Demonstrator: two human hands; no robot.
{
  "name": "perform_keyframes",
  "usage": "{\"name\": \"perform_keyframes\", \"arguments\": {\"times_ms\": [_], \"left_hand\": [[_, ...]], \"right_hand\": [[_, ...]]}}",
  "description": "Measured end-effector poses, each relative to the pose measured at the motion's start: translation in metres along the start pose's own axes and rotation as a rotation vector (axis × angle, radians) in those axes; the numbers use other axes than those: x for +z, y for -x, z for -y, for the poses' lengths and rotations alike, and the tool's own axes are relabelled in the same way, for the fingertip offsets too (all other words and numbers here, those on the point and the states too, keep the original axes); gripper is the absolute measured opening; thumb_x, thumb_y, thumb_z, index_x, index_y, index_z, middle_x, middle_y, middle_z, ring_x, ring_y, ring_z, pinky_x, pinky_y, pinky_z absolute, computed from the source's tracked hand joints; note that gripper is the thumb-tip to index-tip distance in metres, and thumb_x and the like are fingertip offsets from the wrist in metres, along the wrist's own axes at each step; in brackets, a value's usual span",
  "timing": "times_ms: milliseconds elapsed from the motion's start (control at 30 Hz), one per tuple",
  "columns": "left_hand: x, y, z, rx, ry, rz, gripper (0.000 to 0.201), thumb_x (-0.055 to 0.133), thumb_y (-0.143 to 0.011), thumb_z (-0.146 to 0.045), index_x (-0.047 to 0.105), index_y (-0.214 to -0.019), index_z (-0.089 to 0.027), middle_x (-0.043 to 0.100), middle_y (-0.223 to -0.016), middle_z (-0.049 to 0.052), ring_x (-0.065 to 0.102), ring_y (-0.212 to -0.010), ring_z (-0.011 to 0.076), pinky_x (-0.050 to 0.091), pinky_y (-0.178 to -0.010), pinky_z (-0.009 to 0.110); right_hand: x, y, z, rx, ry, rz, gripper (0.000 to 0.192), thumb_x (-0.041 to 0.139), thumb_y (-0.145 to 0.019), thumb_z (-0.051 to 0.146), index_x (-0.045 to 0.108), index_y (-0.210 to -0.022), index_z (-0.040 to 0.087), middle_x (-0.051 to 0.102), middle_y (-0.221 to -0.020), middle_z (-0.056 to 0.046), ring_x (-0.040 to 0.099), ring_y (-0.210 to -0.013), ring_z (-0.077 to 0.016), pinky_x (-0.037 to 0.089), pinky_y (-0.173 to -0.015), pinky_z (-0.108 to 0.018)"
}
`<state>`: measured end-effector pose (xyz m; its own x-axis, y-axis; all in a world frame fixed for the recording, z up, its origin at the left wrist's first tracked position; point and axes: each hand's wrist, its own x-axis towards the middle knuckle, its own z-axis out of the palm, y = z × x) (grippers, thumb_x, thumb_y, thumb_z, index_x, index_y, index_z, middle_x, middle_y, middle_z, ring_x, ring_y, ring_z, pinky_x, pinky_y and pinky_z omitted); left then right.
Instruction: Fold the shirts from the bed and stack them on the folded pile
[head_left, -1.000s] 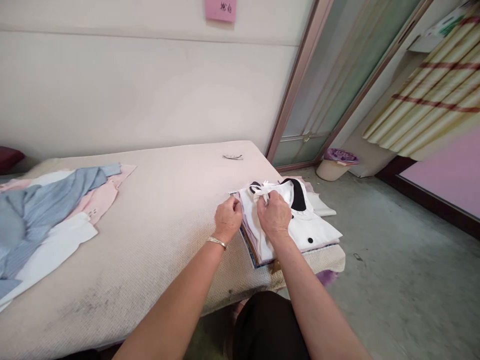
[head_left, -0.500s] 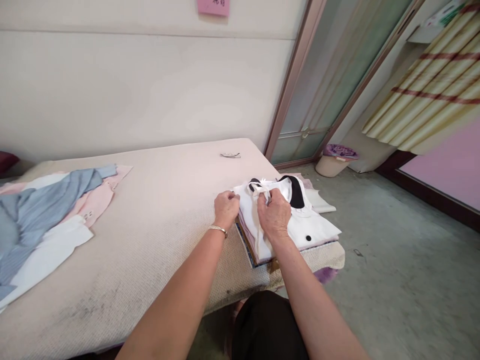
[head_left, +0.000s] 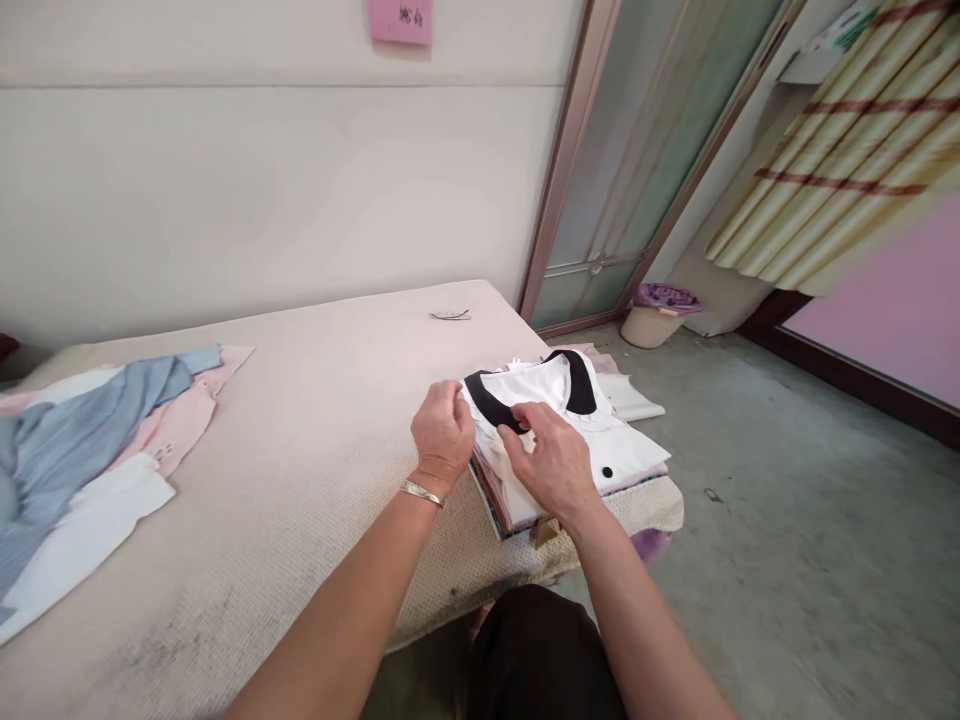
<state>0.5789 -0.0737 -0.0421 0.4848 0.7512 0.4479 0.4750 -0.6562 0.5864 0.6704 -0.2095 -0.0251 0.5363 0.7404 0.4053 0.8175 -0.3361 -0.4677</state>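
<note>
A white shirt with a black collar and a black button lies folded on top of a stack of folded clothes at the bed's right corner. My left hand is closed on the shirt's left edge beside the collar, its fingertips partly hidden. Over the front of the collar, my right hand has its thumb and fingers curled on the fabric at the collar's edge. Both sides of the collar lie visible around the neck opening.
The bed carries a loose heap of blue, pink and white clothes at left. Glasses rest near the far edge. More fabric sticks out behind the stack. A lined bin stands on the floor by the sliding door.
The collar's left side now lies flat, where it was bunched under my right hand with a white strip. My right hand has moved down slightly and my left hand has turned. The view has shifted slightly.
</note>
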Motion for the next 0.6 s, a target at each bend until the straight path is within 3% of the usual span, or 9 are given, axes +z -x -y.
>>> {"name": "perform_keyframes", "arguments": {"times_ms": [100,233,333,533,600], "left_hand": [[0.005,-0.007,0.000,0.269,-0.183,0.190,0.027,0.043,-0.102,-0.030,0.066,-0.113,-0.023,0.065,-0.120,0.009,0.055,-0.113,0.0244,0.039,-0.097,0.036],[0.016,-0.025,0.016,0.388,-0.357,0.419,0.022,0.049,-0.099,-0.028,0.071,-0.103,-0.026,0.067,-0.113,0.009,0.053,-0.112,0.0269,0.035,-0.099,0.043],[0.020,-0.035,0.026,0.401,-0.376,0.462,0.022,0.051,-0.099,-0.029,0.072,-0.107,-0.028,0.067,-0.116,0.007,0.053,-0.113,0.0256,0.035,-0.101,0.042],[0.018,-0.042,0.023,0.390,-0.402,0.500,0.021,0.055,-0.097,-0.028,0.072,-0.108,-0.029,0.068,-0.116,0.005,0.055,-0.112,0.0255,0.040,-0.097,0.039],[0.016,-0.043,0.020,0.386,-0.411,0.502,0.022,0.054,-0.097,-0.026,0.072,-0.109,-0.028,0.067,-0.116,0.006,0.056,-0.111,0.0252,0.042,-0.097,0.038]], "right_hand": [[-0.003,0.027,-0.006,-0.106,0.093,0.055,0.025,0.061,-0.093,0.035,0.062,-0.114,0.020,0.067,-0.114,-0.012,0.060,-0.108,-0.0276,0.046,-0.089,-0.037],[-0.001,0.064,-0.014,-0.243,0.098,0.152,0.021,0.066,-0.092,0.030,0.064,-0.111,0.022,0.065,-0.127,-0.012,0.056,-0.119,-0.0297,0.043,-0.101,-0.045],[-0.002,0.079,-0.022,-0.332,0.057,0.189,0.020,0.068,-0.091,0.028,0.065,-0.110,0.022,0.065,-0.127,-0.011,0.055,-0.123,-0.0289,0.039,-0.109,-0.048],[-0.012,0.081,-0.028,-0.367,0.025,0.231,0.004,0.066,-0.093,0.024,0.065,-0.096,0.022,0.067,-0.116,-0.008,0.058,-0.116,-0.0260,0.044,-0.102,-0.045],[-0.015,0.080,-0.025,-0.366,0.015,0.226,0.007,0.069,-0.091,0.024,0.065,-0.096,0.022,0.067,-0.115,-0.007,0.058,-0.114,-0.0257,0.044,-0.100,-0.043]]}}
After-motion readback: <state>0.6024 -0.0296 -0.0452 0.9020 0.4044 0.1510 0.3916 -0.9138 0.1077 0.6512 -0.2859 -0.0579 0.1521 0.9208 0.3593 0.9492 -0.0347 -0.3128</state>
